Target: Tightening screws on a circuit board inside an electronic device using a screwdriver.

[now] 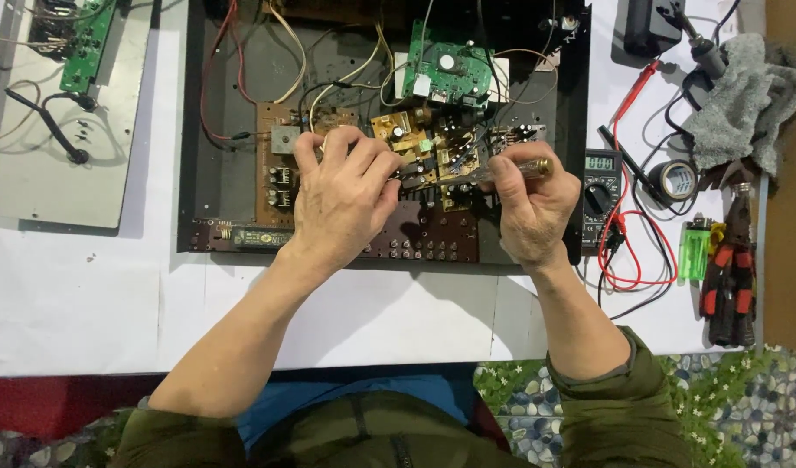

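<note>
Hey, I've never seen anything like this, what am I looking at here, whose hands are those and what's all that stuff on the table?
This is one picture from a camera worn on a person's head, looking down at their own two bare hands. There is no robot. On the white table lies an opened black case full of circuit boards and wires. The left hand pinches something small over the boards; what it is cannot be made out. The right hand grips a slim tool with a clear handle, its tip pointing toward the left hand. To the right lie a small meter with red and black leads, a roll of tape, a green lighter, pliers and a grey cloth. At far left lies a grey panel.
</note>
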